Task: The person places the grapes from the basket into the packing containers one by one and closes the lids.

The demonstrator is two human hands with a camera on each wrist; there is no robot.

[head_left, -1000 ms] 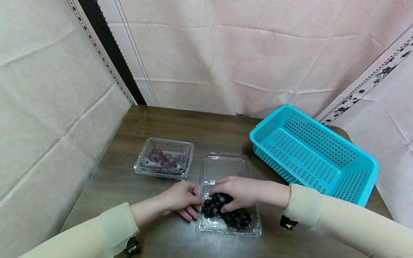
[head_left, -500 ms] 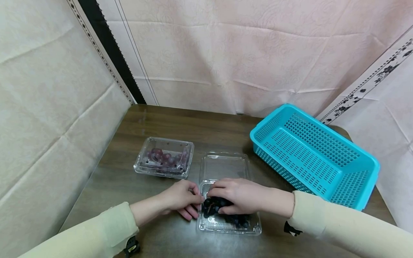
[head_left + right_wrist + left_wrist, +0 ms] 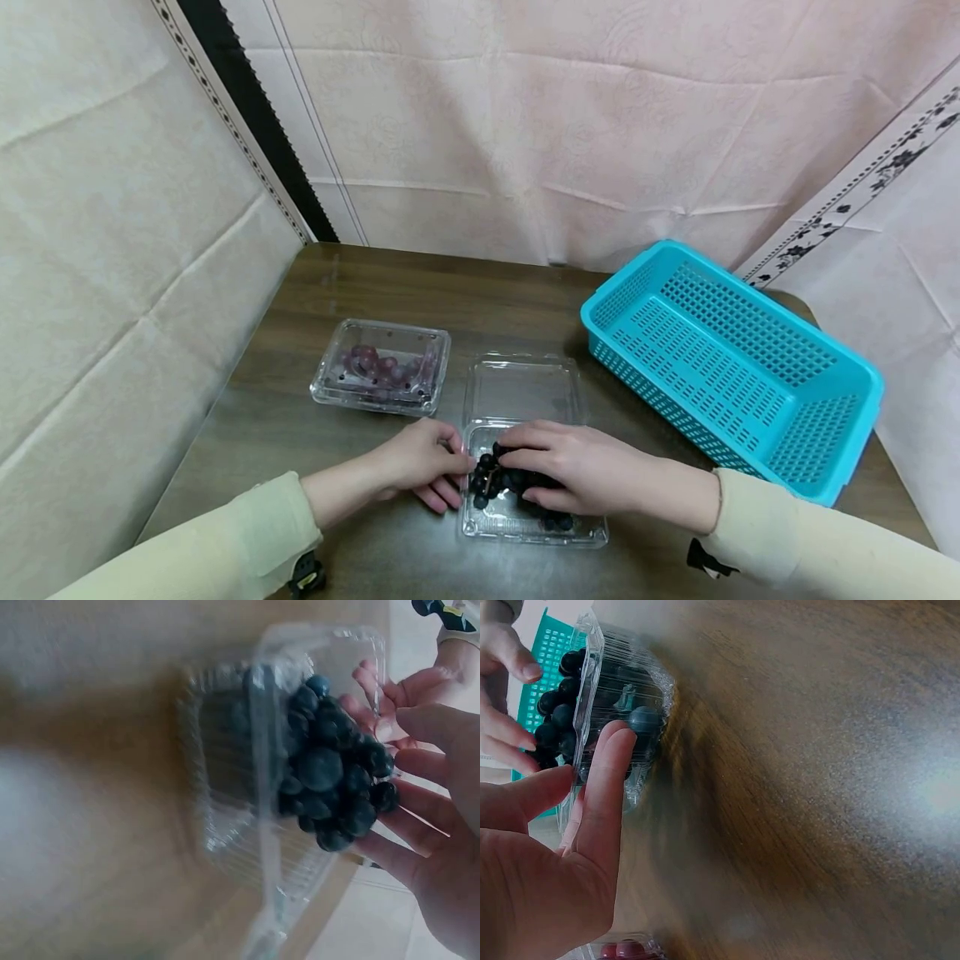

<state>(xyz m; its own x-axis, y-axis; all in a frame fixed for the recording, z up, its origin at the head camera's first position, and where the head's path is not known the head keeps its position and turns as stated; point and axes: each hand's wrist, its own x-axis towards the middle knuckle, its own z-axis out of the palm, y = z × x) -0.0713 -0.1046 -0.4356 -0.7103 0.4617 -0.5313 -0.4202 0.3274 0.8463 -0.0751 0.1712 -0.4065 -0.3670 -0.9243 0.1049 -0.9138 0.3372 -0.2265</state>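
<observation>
An open clear plastic clamshell box [image 3: 495,525] lies on the table with dark grapes [image 3: 486,479] inside. My left hand [image 3: 423,462] is at its left side; the left wrist view shows the thumb at the rim and straight fingers against the outer wall, pinching it. From above, my right hand [image 3: 573,467] reaches over the box with its fingers and thumb about the bunch of grapes [image 3: 322,769]. In the right wrist view the bunch stands partly above the box's rim, touched by the fingertips. My palm hides part of the bunch in the head view.
To the left stands a closed clear box [image 3: 381,367] holding red grapes [image 3: 382,365]. A blue slotted plastic basket [image 3: 727,367] sits at the right, close to my right forearm. The opened lid [image 3: 522,387] lies flat behind the box. Cloth [image 3: 525,125] hangs behind the wooden table [image 3: 300,433].
My right hand has shifted slightly right and toward me, and the dark grapes have moved and turned under it. The left hand keeps its place at the box.
</observation>
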